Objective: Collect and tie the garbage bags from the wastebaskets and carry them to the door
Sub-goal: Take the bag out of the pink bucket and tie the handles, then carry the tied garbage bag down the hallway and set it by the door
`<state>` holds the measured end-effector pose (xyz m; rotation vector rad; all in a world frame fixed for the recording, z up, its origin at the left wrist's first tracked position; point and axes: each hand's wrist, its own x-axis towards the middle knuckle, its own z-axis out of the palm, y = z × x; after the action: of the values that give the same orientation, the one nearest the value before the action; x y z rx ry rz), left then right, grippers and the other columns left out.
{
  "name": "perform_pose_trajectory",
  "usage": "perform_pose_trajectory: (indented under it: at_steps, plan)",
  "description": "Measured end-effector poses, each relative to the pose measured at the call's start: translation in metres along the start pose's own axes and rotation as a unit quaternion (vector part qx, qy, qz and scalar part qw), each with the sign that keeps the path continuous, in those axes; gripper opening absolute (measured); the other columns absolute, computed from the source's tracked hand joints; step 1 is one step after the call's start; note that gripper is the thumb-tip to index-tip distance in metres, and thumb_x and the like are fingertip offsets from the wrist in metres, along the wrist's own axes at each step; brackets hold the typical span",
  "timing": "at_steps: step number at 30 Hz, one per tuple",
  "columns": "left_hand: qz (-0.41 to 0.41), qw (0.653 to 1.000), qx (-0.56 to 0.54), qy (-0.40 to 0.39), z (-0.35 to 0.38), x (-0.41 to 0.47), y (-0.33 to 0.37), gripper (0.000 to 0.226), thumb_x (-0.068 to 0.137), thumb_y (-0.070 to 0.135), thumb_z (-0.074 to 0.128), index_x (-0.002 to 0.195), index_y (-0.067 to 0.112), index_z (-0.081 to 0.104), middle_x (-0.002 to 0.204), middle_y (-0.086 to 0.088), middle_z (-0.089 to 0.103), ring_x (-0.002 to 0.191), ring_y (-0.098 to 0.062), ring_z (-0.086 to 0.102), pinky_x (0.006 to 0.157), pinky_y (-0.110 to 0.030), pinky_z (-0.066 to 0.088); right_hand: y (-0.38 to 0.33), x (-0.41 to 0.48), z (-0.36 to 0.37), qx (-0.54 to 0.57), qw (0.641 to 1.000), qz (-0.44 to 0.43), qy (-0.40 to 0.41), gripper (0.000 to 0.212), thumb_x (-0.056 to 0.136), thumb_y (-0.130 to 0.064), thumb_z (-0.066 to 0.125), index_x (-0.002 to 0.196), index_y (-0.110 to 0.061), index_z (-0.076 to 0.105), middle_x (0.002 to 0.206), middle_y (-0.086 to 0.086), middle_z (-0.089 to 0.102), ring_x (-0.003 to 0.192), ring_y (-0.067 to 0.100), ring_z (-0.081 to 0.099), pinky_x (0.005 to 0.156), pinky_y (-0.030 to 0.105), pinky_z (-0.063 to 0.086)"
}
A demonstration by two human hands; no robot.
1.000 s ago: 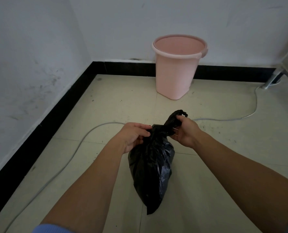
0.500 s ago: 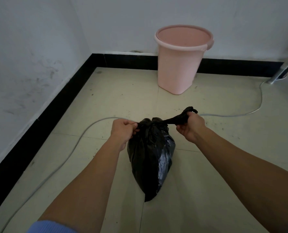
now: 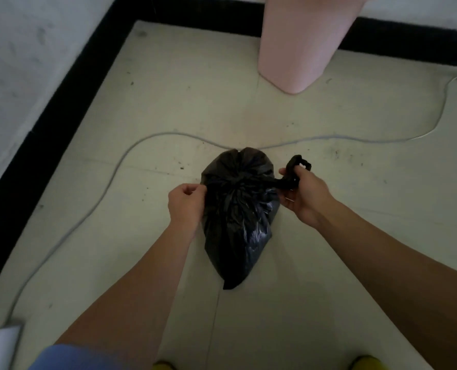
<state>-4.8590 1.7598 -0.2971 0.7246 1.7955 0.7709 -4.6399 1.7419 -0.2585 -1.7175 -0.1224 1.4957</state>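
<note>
Black bag (image 3: 238, 217) between clenched hands; pink wastebasket (image 3: 299, 46) well apart.

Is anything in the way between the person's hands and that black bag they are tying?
Nothing visible is. Both hands are already on the black garbage bag: the left hand pinches its left side and the right hand grips the twisted neck. The grey cable and pink wastebasket lie beyond the bag.
</note>
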Motion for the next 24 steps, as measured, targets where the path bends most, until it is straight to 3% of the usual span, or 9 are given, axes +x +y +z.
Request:
perform_pose_trajectory:
  at_steps: [4, 9, 12, 15, 17, 20, 24]
  plan:
    - [-0.116, 0.989, 0.090, 0.002, -0.043, -0.045, -0.033, 0.010, 0.076, 0.021, 0.063, 0.069, 0.015, 0.066, 0.077, -0.013, 0.071, 0.074, -0.030, 0.066, 0.076, -0.039, 0.055, 0.010, -0.051, -0.002, -0.054, 0.996, 0.076, 0.018, 0.024, 0.100, -0.026, 0.044, 0.090, -0.014, 0.063, 0.082, 0.006, 0.068, 0.064, 0.016, 0.062, 0.056, 0.027, 0.045]
    - [-0.215, 0.972, 0.099, -0.008, -0.105, -0.121, -0.008, 0.016, 0.082, 0.011, 0.054, 0.068, 0.009, 0.061, 0.073, -0.012, 0.067, 0.064, -0.024, 0.057, 0.063, -0.028, 0.045, -0.020, -0.128, 0.023, -0.237, 0.971, 0.034, -0.016, 0.018, 0.100, -0.027, 0.049, 0.099, -0.015, 0.062, 0.090, 0.004, 0.071, 0.068, 0.017, 0.067, 0.060, 0.029, 0.048]
    - [-0.215, 0.971, 0.100, -0.023, -0.145, -0.169, 0.036, 0.015, 0.084, 0.010, 0.054, 0.070, 0.008, 0.061, 0.070, -0.011, 0.066, 0.061, -0.022, 0.056, 0.061, -0.026, 0.044, -0.054, -0.181, 0.045, -0.341, 0.939, -0.012, -0.051, 0.022, 0.100, -0.027, 0.049, 0.108, -0.010, 0.061, 0.093, 0.009, 0.069, 0.067, 0.019, 0.064, 0.056, 0.027, 0.046]
    - [-0.213, 0.972, 0.090, -0.026, -0.189, -0.219, 0.092, 0.011, 0.085, 0.009, 0.055, 0.076, 0.006, 0.061, 0.070, -0.012, 0.065, 0.056, -0.019, 0.054, 0.055, -0.022, 0.042, -0.092, -0.243, 0.064, -0.428, 0.900, -0.046, -0.071, 0.023, 0.100, -0.022, 0.047, 0.098, -0.006, 0.062, 0.084, 0.014, 0.063, 0.069, 0.024, 0.059, 0.057, 0.029, 0.045]
    - [-0.215, 0.973, 0.077, -0.021, -0.220, -0.255, 0.131, 0.011, 0.085, 0.009, 0.056, 0.077, 0.007, 0.062, 0.070, -0.012, 0.066, 0.056, -0.019, 0.055, 0.054, -0.022, 0.043, -0.117, -0.285, 0.071, -0.470, 0.878, -0.061, -0.073, 0.024, 0.099, -0.022, 0.046, 0.087, -0.008, 0.062, 0.079, 0.013, 0.064, 0.069, 0.026, 0.062, 0.063, 0.036, 0.050]
    - [-0.206, 0.976, 0.064, -0.009, -0.264, -0.313, 0.183, 0.011, 0.086, 0.011, 0.057, 0.078, 0.008, 0.064, 0.070, -0.011, 0.067, 0.058, -0.019, 0.058, 0.056, -0.023, 0.044, -0.152, -0.355, 0.080, -0.502, 0.856, -0.087, -0.091, 0.026, 0.100, -0.025, 0.045, 0.096, -0.008, 0.063, 0.092, 0.013, 0.067, 0.084, 0.030, 0.067, 0.080, 0.044, 0.054]
    - [-0.200, 0.977, 0.054, 0.042, -0.317, -0.396, 0.231, 0.012, 0.085, 0.016, 0.057, 0.075, 0.012, 0.064, 0.069, -0.008, 0.070, 0.064, -0.022, 0.062, 0.064, -0.026, 0.046, -0.191, -0.453, 0.087, -0.526, 0.829, -0.144, -0.121, 0.042, 0.102, -0.028, 0.043, 0.081, -0.002, 0.068, 0.076, 0.008, 0.070, 0.073, 0.027, 0.063, 0.067, 0.033, 0.044]
